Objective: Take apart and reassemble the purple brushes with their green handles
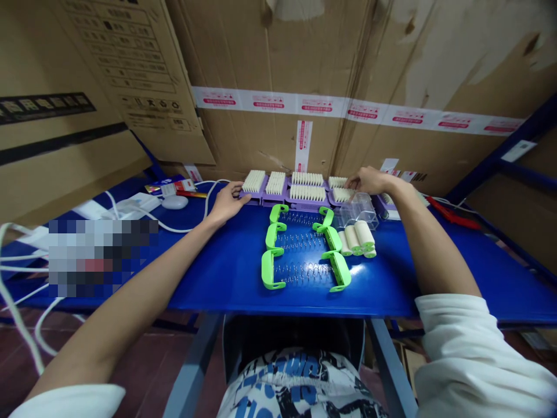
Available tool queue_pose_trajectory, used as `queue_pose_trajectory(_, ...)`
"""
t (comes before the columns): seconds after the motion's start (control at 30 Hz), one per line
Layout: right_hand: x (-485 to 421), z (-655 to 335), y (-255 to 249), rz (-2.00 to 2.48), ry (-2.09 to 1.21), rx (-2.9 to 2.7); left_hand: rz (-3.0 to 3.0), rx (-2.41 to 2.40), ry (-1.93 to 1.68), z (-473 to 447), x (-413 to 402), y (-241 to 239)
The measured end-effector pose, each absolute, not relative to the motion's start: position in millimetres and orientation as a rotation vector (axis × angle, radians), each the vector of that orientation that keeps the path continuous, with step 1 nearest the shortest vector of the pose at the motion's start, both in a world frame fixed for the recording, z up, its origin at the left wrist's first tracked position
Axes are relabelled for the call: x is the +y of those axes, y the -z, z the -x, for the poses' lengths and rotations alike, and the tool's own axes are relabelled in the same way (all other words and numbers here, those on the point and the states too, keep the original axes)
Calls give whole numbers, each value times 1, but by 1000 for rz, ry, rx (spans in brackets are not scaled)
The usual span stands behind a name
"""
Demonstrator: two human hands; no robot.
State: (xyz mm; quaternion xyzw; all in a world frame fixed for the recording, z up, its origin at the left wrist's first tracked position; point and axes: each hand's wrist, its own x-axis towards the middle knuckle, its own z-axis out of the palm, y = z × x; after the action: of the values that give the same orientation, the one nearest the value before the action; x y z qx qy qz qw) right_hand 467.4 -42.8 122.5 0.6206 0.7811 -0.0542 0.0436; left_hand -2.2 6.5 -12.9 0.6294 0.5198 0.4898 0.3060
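Note:
A row of purple plastic pieces with cream bristle blocks (307,193) stands along the back of the blue table. My left hand (229,203) is closed at the row's left end, thumb and fingers against the outermost bristled piece (254,183). At the right part of the row, my right hand (371,180) reaches down with bent fingers on another bristled piece (342,195); its fingertips are partly hidden. In front lie three sets of green end pieces (267,270) joined by metal springs (303,273). Cream rollers with green ends (360,235) are stacked beside them.
A clear plastic divided box (357,210) sits below my right hand. Toward the left are white cables (167,228), a white mouse (174,202) and small packets. A red-handled tool (452,213) lies far right. Cardboard (270,133) walls the back.

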Motion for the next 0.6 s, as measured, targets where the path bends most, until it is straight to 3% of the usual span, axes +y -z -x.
queue_pose_trajectory(0.6, -49, -478, -127, -1941, 162, 2370, -1744, 1416, -1258, 11, 9, 9)
